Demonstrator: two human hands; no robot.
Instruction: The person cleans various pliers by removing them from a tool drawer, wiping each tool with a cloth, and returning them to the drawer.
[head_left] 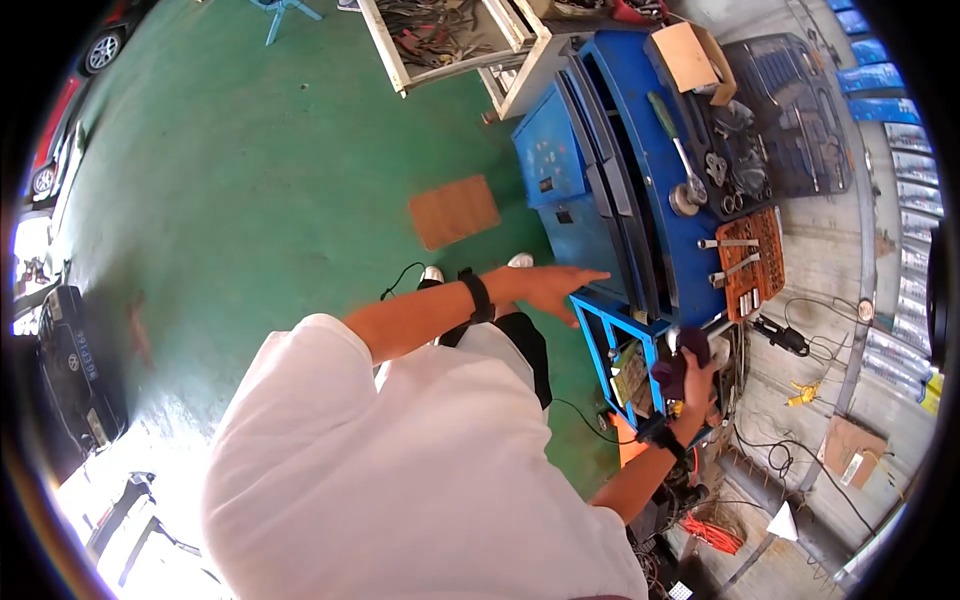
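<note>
My left hand (553,290) reaches across in front of my body, fingers stretched out and nothing in them. It is beside the near corner of the blue tool cabinet (585,237), above the blue metal frame (620,322); I cannot tell whether it touches either. On the right, my right hand (699,384) is closed around a dark maroon cloth (688,362), bunched up over the end of the blue frame. A ratchet with a green handle (677,140) and an orange socket set (764,265) with metal wrenches lie on the cabinet top.
A dark tool case (800,120) and a cardboard box (690,58) stand along the cabinet's far end. Beyond it is an open drawer of tools (450,68). A brown mat (454,212) lies on the green floor. Cables and an orange cord bundle (712,533) are at right.
</note>
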